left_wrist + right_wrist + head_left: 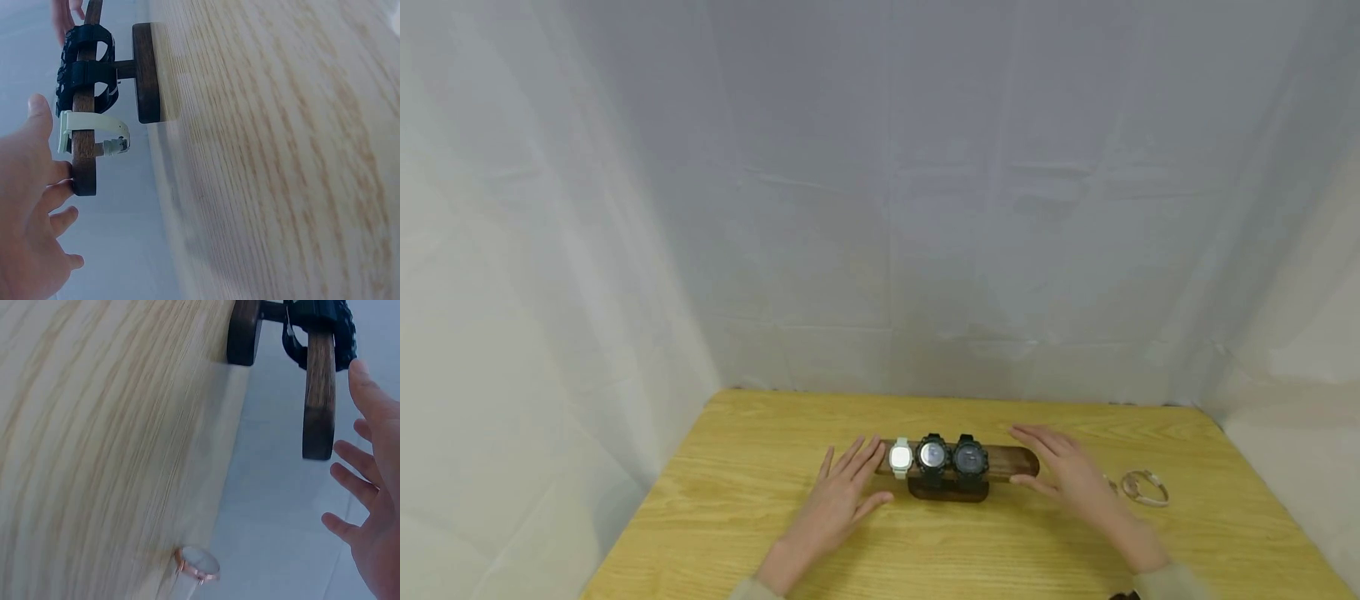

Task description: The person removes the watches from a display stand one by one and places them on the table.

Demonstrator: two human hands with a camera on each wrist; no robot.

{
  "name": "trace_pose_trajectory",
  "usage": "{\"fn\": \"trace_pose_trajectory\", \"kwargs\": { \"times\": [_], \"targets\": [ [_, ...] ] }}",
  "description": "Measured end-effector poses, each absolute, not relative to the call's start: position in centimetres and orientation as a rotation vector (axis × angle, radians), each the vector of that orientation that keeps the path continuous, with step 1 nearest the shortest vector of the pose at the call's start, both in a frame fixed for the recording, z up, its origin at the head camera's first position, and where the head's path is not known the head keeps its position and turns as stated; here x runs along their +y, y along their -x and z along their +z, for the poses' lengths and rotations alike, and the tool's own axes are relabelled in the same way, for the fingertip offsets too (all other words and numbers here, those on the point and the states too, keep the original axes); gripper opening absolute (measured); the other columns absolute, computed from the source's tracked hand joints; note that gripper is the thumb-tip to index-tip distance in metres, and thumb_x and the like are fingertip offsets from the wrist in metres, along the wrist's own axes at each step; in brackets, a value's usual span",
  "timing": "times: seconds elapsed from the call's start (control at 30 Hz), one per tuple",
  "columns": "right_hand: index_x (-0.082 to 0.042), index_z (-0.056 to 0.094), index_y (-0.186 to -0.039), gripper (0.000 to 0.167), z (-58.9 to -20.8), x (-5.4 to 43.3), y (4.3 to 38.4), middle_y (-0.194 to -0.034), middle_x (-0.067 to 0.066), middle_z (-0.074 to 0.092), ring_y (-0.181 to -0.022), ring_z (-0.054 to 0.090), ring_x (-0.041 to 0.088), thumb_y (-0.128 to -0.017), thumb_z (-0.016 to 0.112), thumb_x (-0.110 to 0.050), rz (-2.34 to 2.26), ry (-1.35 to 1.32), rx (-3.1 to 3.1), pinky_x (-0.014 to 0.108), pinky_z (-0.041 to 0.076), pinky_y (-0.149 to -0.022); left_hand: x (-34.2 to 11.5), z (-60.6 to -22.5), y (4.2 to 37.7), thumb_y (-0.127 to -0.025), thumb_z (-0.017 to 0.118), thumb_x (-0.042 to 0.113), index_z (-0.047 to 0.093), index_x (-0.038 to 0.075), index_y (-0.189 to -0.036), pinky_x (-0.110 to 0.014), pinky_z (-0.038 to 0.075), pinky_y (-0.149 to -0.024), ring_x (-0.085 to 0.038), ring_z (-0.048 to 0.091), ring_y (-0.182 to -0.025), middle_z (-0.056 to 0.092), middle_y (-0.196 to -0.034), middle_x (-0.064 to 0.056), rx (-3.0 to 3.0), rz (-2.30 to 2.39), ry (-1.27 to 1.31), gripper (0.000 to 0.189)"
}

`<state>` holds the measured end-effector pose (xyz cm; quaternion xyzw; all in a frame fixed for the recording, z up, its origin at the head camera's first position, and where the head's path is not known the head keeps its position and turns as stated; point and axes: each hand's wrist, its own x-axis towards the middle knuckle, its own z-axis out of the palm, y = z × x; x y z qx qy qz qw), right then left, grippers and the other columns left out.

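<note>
Left hand [25, 203] touches wooden stand [147, 75] bearing three watches [85, 74].

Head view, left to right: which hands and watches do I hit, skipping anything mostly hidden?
Left hand → white watch → black watch with bright face → black watch with dark face → right hand → slim watch on the table

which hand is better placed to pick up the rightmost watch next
Probably the right hand: it holds nothing and is nearer that watch, while the left hand is at the left end of the stand.
</note>
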<state>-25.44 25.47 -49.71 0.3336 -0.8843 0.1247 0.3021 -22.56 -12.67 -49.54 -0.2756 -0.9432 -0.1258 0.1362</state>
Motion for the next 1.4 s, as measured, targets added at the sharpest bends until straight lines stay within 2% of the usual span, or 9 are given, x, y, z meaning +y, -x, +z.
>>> {"fn": "trace_pose_trajectory", "kwargs": {
  "times": [0.1, 0.2, 0.43, 0.73, 0.93, 1.23, 1.4],
  "targets": [
    [-0.006, 0.053, -0.145, 0.078, -49.5, 24.3, 25.5, -0.140, 0.015, 0.060, -0.121, 0.060, 0.038, -0.083, 0.079, -0.045, 0.325, -0.893, -2.375, 0.063, 0.049, -0.099, -12.7, -49.5, 22.5, -0.101, 0.057, 0.045, 0.038, 0.006, -0.155, -0.063, 0.013, -0.121, -0.029, 0.025, -0.152, 0.031, -0.163, -0.008, -2.731, -0.368, 0.796, 0.069],
    [-0.007, 0.051, -0.148, 0.083, -49.5, 23.4, 25.5, -0.144, 0.014, 0.057, -0.124, 0.059, 0.036, -0.081, 0.081, -0.044, 0.318, -0.890, -2.408, 0.063, 0.048, -0.102, -12.7, -49.5, 22.5, -0.101, 0.058, 0.044, 0.039, 0.006, -0.155, -0.063, 0.014, -0.121, -0.029, 0.025, -0.152, 0.031, -0.163, -0.008, -2.729, -0.372, 0.797, 0.069],
    [-0.015, 0.042, -0.155, 0.091, -49.9, 22.1, 25.4, -0.151, 0.011, 0.051, -0.132, 0.054, 0.034, -0.083, 0.074, -0.059, 0.378, -0.826, -2.544, 0.062, 0.040, -0.110, -12.8, -49.5, 22.5, -0.101, 0.057, 0.046, 0.038, 0.008, -0.156, -0.063, 0.015, -0.121, -0.029, 0.026, -0.152, 0.031, -0.163, -0.007, -2.728, -0.355, 0.792, 0.069],
    [-0.013, 0.043, -0.154, 0.093, -49.9, 20.9, 25.6, -0.151, 0.012, 0.051, -0.134, 0.052, 0.033, -0.081, 0.075, -0.060, 0.356, -0.862, -2.555, 0.060, 0.040, -0.111, -12.7, -49.8, 22.5, -0.101, 0.058, 0.045, 0.039, 0.007, -0.155, -0.064, 0.015, -0.120, -0.030, 0.027, -0.152, 0.034, -0.163, -0.009, -2.715, -0.375, 0.792, 0.069],
    [-0.012, 0.047, -0.152, 0.092, -49.9, 20.2, 25.6, -0.149, 0.011, 0.054, -0.132, 0.054, 0.033, -0.078, 0.079, -0.057, 0.332, -0.891, -2.522, 0.060, 0.042, -0.109, -12.6, -49.7, 22.5, -0.101, 0.058, 0.045, 0.040, 0.006, -0.155, -0.063, 0.015, -0.120, -0.029, 0.027, -0.152, 0.033, -0.163, -0.008, -2.716, -0.381, 0.790, 0.069],
    [-0.017, 0.049, -0.151, 0.078, -49.8, 19.7, 25.5, -0.148, 0.006, 0.056, -0.135, 0.053, 0.031, -0.086, 0.075, -0.053, 0.353, -0.859, -2.602, 0.058, 0.039, -0.114, -12.6, -49.5, 22.3, -0.100, 0.058, 0.045, 0.041, 0.005, -0.154, -0.064, 0.017, -0.120, -0.031, 0.029, -0.151, 0.033, -0.162, -0.009, -2.698, -0.382, 0.800, 0.069],
    [-0.016, 0.052, -0.148, 0.075, -49.7, 19.6, 25.5, -0.145, 0.007, 0.059, -0.132, 0.055, 0.032, -0.085, 0.077, -0.050, 0.367, -0.862, -2.570, 0.058, 0.040, -0.112, -12.6, -49.5, 22.3, -0.101, 0.057, 0.046, 0.040, 0.005, -0.154, -0.064, 0.016, -0.120, -0.031, 0.027, -0.152, 0.032, -0.163, -0.009, -2.710, -0.377, 0.799, 0.069]
  ]
}}
